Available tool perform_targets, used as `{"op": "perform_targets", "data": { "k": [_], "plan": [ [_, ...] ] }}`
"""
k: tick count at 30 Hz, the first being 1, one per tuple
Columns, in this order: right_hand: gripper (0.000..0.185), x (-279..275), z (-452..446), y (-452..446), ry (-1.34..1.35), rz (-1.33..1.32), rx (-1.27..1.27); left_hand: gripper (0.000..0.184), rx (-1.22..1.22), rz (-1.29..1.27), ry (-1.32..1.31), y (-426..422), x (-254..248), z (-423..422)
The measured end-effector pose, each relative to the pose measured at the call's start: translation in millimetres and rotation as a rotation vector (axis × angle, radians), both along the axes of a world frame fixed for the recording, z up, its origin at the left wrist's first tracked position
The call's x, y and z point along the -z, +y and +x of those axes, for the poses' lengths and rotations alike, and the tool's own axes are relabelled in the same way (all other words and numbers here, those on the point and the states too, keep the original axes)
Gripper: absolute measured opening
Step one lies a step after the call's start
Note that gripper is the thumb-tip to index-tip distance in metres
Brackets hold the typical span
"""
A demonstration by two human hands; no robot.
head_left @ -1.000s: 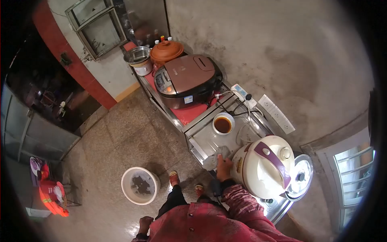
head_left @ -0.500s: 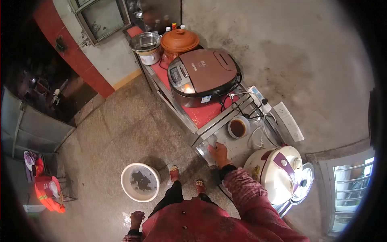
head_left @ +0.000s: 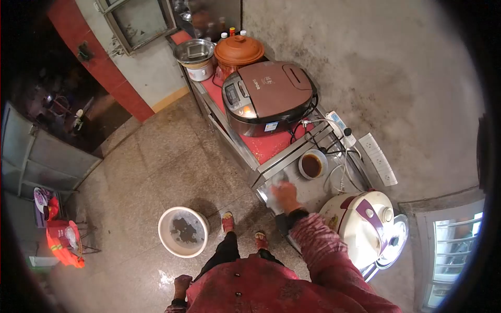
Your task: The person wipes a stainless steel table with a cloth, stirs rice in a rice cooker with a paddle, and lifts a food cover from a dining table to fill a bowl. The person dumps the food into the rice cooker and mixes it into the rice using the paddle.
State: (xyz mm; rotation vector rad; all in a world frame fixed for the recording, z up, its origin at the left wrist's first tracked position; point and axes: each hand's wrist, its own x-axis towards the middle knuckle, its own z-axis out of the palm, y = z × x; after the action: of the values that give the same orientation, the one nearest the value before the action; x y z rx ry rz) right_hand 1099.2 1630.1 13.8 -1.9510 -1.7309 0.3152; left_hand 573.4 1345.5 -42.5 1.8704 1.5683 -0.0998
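My right hand [head_left: 285, 197] is over the near-left corner of the steel counter [head_left: 308, 189], its fingers bent and smeared by motion. Under and beside the fingertips lies a pale, see-through patch, perhaps a thin wiping cloth or plastic film; I cannot make out which. A bowl of dark brown liquid [head_left: 312, 165] stands just beyond this hand. To its right is a white and purple cooker [head_left: 360, 227]. Low at my side hangs my left hand [head_left: 182, 284], fingers curled in, with no object visible in it.
A brown rice cooker [head_left: 271, 91], a clay pot [head_left: 239, 50] and a small white pot [head_left: 198, 71] stand on the red-topped counter. Cords and a power strip [head_left: 378, 159] run along the wall. A white bucket [head_left: 183, 232] sits on the floor by my feet.
My right hand has shifted slightly on the counter corner and is now blurred. The whole view has moved a little; my left hand still hangs down.
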Motion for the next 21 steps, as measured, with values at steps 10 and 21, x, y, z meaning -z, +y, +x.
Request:
{"op": "perform_targets", "data": {
  "k": [10,21],
  "plan": [
    [0.029,-14,-20,-101,0.308,-0.291,-0.020,0.007,-0.271,0.054,-0.156,4,-30,34],
    [0.028,2,10,-56,-0.064,-0.090,-0.015,0.010,-0.537,-0.070,-0.321,-29,-11,34]
  ]
}}
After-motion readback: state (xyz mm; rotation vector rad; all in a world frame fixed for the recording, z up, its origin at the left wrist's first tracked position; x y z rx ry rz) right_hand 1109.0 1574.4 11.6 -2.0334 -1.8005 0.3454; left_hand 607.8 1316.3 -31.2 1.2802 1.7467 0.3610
